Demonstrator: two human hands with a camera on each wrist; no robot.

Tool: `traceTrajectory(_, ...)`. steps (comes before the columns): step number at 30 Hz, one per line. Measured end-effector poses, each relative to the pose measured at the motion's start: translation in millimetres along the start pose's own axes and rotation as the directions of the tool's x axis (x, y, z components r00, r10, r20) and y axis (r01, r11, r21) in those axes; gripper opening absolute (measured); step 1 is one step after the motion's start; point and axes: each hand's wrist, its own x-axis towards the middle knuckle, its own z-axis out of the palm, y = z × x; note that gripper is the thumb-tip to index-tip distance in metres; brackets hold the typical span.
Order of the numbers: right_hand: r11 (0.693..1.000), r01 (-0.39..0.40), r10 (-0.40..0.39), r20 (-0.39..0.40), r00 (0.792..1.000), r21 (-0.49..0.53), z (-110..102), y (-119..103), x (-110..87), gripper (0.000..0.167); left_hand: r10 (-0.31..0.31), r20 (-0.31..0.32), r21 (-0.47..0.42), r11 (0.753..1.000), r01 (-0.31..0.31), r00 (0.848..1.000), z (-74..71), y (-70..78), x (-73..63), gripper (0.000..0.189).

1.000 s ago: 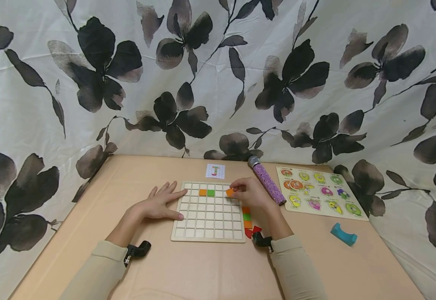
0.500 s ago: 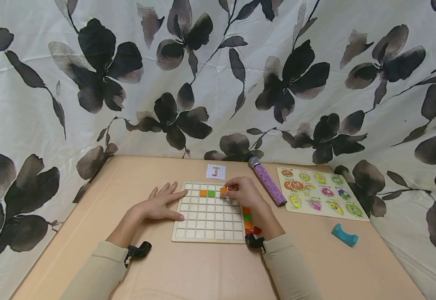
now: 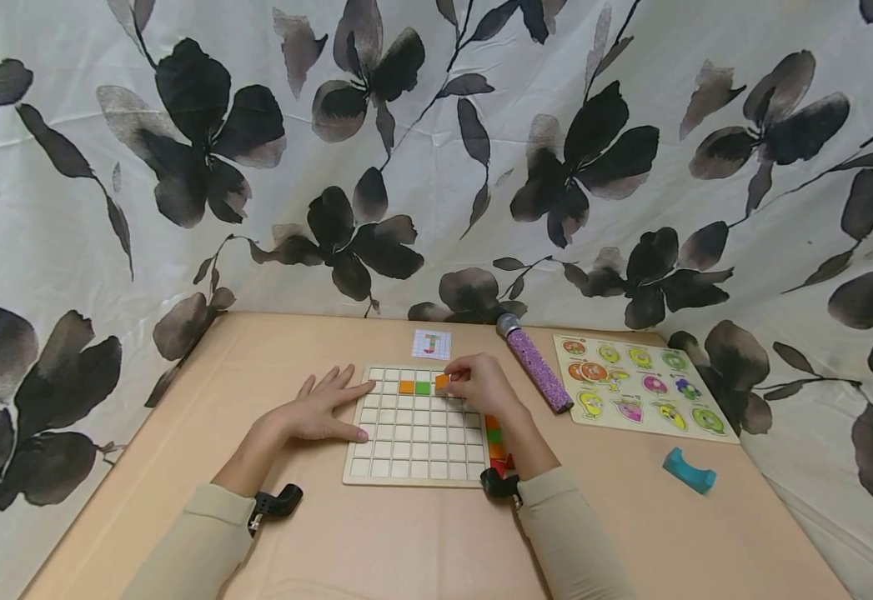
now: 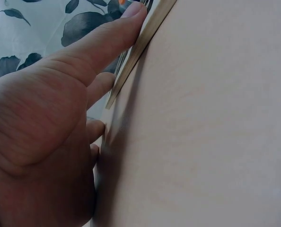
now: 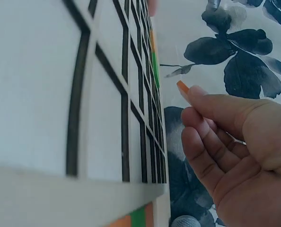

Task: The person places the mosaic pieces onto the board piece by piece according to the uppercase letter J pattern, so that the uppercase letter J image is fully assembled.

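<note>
A pale wooden grid board (image 3: 419, 450) lies on the table. In its second row sit an orange tile (image 3: 406, 387) and a green tile (image 3: 423, 388), side by side. My right hand (image 3: 484, 385) pinches another orange tile (image 3: 442, 382) between thumb and finger, close over the same row, just right of the green one. The right wrist view shows this held orange tile (image 5: 183, 88) tilted at the fingertips. My left hand (image 3: 319, 407) lies with fingers spread at the board's left edge, thumb and index finger touching it. In the left wrist view the thumb (image 4: 117, 35) reaches onto the board's rim.
Orange, green and red pieces (image 3: 494, 435) lie along the board's right edge, partly behind my right wrist. Behind the board is a small pattern card (image 3: 432, 343). A glittery purple microphone (image 3: 537, 362), a fruit picture board (image 3: 642, 387) and a blue curved block (image 3: 689, 470) are to the right.
My right hand has moved left over the board with the pinched orange tile, bringing it nearer the green tile. The left hand has stayed in place.
</note>
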Motion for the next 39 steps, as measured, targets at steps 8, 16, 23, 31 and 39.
traceTrajectory(8,1.000,-0.019,0.019,-0.002,1.000,0.015,7,6,1.9,0.019,0.000,-0.001,-0.012,1.000,0.000,1.000,0.2,0.1,-0.3,0.098)
traceTrajectory(16,1.000,-0.026,0.026,-0.013,1.000,-0.001,12,9,3.7,0.017,0.000,-0.006,-0.014,1.000,0.000,1.000,0.8,-1.9,-1.6,0.098)
traceTrajectory(23,1.000,-0.019,0.019,0.010,1.000,-0.009,12,11,4.5,0.016,-0.006,-0.002,-0.015,1.000,0.006,1.000,0.4,-0.3,-2.1,0.097)
traceTrajectory(31,0.998,-0.052,0.053,0.040,0.998,-0.019,12,10,4.4,0.017,-0.004,0.000,-0.003,1.000,0.004,1.000,0.7,-0.1,-1.6,0.098)
traceTrajectory(39,0.998,-0.041,0.043,0.049,0.998,-0.040,12,11,4.1,0.018,0.000,-0.003,-0.002,1.000,0.000,1.000,1.2,-1.0,-0.5,0.098)
